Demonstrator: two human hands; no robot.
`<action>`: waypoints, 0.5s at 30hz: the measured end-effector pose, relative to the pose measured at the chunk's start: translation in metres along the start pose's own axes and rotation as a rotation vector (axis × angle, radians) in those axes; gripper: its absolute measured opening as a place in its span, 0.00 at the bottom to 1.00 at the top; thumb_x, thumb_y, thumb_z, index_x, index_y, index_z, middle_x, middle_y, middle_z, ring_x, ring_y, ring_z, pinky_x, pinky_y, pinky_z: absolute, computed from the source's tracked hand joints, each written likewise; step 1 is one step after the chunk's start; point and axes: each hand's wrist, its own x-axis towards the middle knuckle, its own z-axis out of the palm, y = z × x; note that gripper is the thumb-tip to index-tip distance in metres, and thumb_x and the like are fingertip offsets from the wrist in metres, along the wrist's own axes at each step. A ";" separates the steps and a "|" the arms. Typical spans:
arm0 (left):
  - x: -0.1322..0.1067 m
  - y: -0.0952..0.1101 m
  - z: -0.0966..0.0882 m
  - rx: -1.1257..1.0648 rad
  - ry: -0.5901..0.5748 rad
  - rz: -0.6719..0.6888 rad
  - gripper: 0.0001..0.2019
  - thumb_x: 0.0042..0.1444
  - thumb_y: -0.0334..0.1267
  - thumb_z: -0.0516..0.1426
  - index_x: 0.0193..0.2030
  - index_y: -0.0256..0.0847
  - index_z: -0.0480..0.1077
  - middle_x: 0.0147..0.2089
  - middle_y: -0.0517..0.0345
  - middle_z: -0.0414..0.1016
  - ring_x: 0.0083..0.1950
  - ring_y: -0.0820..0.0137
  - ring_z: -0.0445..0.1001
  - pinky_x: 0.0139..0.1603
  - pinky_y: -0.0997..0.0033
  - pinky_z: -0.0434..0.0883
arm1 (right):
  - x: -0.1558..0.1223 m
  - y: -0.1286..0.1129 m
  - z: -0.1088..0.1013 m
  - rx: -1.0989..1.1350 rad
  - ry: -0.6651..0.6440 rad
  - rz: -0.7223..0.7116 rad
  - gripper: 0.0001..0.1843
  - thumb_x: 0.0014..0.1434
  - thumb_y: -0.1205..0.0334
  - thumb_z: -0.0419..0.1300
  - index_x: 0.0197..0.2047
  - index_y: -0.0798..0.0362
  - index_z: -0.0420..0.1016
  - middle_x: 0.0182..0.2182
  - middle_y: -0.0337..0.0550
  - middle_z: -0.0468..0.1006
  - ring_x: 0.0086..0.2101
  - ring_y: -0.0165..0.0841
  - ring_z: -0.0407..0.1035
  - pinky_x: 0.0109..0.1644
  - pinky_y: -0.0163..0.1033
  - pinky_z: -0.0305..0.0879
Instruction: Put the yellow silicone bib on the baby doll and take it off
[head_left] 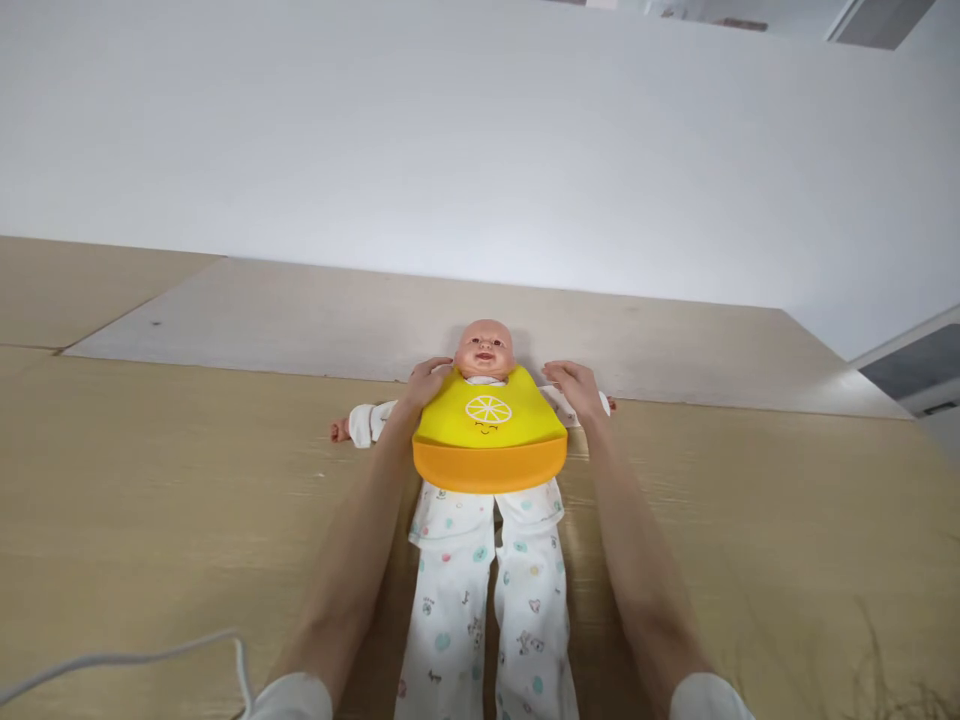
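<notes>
**Both hands at a doll's bib**

Left hand point(427, 388), half-curled, lies on a yellow-and-orange silicone bib point(489, 430) beside the neck of a vinyl baby doll point(484, 350); right hand point(577, 392), also half-open, touches the bib's other shoulder. Whether either grips, cannot tell. The doll lies on a pale wooden tabletop point(150, 500), between both hands.

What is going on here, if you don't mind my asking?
A person is handling a baby doll that lies on its back on a wooden tabletop. The doll wears white patterned pyjamas and a yellow silicone bib with an orange catch pocket. The left hand is at the bib's upper edge beside the doll's neck, and the right hand is at the bib's opposite shoulder.
</notes>
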 end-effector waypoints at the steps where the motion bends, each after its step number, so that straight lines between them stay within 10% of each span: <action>1: 0.001 -0.001 0.002 -0.031 -0.016 0.005 0.20 0.49 0.44 0.56 0.46 0.40 0.77 0.51 0.50 0.79 0.50 0.58 0.74 0.48 0.66 0.70 | 0.007 0.002 0.005 0.068 -0.038 0.035 0.15 0.50 0.51 0.59 0.35 0.54 0.77 0.36 0.43 0.79 0.41 0.36 0.72 0.49 0.42 0.67; 10: 0.001 0.003 0.010 -0.271 -0.168 -0.073 0.24 0.49 0.41 0.56 0.55 0.42 0.73 0.42 0.57 0.81 0.38 0.64 0.76 0.41 0.66 0.73 | 0.020 -0.012 0.055 0.493 -0.392 0.163 0.25 0.57 0.41 0.56 0.49 0.51 0.73 0.44 0.43 0.79 0.42 0.37 0.74 0.47 0.45 0.71; 15: -0.003 0.008 0.010 -0.325 -0.202 -0.166 0.31 0.49 0.38 0.56 0.63 0.42 0.66 0.39 0.57 0.81 0.33 0.65 0.76 0.38 0.65 0.72 | 0.020 -0.013 0.066 0.484 -0.352 0.152 0.29 0.60 0.38 0.52 0.51 0.52 0.72 0.42 0.45 0.80 0.43 0.38 0.73 0.50 0.47 0.70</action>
